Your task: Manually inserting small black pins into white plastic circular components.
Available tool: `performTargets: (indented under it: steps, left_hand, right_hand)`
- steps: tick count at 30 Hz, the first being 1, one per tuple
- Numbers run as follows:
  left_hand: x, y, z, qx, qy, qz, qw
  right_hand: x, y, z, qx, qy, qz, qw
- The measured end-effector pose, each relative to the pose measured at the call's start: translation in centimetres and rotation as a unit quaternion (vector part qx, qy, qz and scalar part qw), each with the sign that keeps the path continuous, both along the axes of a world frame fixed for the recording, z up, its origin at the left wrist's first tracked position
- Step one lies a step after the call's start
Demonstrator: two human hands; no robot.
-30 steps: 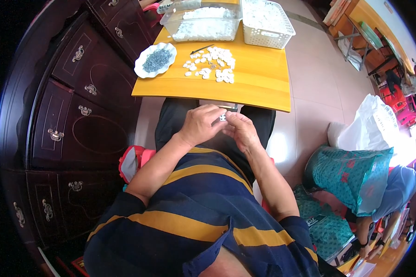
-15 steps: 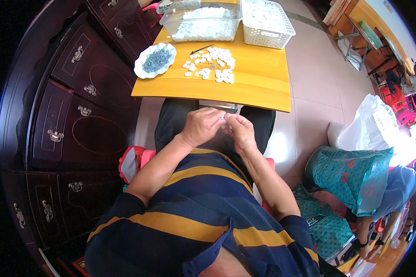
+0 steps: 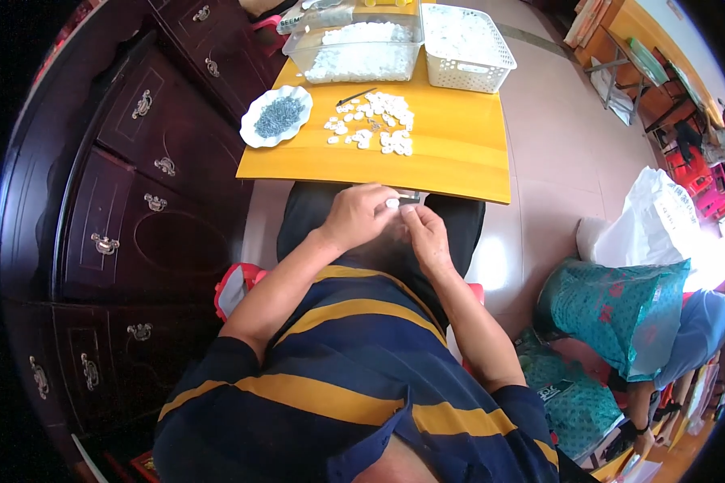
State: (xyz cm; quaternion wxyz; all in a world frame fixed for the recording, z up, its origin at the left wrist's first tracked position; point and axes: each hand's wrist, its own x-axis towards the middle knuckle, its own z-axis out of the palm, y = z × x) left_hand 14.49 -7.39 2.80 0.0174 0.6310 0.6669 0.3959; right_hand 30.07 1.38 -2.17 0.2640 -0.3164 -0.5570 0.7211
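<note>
Over my lap, just short of the table's front edge, my left hand (image 3: 358, 214) pinches a small white plastic piece (image 3: 392, 203) between thumb and fingertips. Close by on its right, my right hand (image 3: 428, 235) has thumb and forefinger pressed together; whatever they hold is too small to make out. A small gap separates the two hands. On the table beyond them lie several loose white plastic pieces (image 3: 396, 143), some round and some oblong. A scalloped white plate (image 3: 254, 135) at the left holds a heap of small grey-blue metal pins or screws (image 3: 279, 117).
On the yellow table (image 3: 459, 165), a clear tub (image 3: 298, 50) and a white perforated basket (image 3: 474, 76) hold more white pieces. A thin dark rod (image 3: 356, 97) lies near the loose pieces. Dark wooden cabinets (image 3: 181, 229) stand left; teal bags (image 3: 612, 310) and another person's arm (image 3: 641, 402) are right.
My hands, close together before, have parted slightly. The white piece stays in my left fingertips and shows more plainly. The whole view has shifted a little.
</note>
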Motion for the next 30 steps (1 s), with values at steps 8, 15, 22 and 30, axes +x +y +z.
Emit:
performTargets:
  steps: [8, 15, 22, 30]
  left_hand:
    - [-3.0, 6.3, -1.6, -0.063, -0.009, 0.024, 0.998]
    - [-4.5, 6.5, -2.9, -0.022, -0.034, 0.058, 0.998]
    - [-9.4, 4.7, -2.8, 0.015, 0.017, 0.180, 0.983]
    - [-9.9, 5.4, -3.5, -0.008, 0.085, 0.176, 0.981]
  right_hand:
    - [0.1, -1.3, 0.3, 0.280, -0.198, 0.155, 0.926]
    - [0.0, -0.9, 0.3, 0.296, -0.198, 0.138, 0.924]
    - [-0.1, -1.0, -0.1, 0.289, -0.187, 0.134, 0.929]
    - [-0.1, -0.8, -0.2, 0.281, -0.181, 0.129, 0.934]
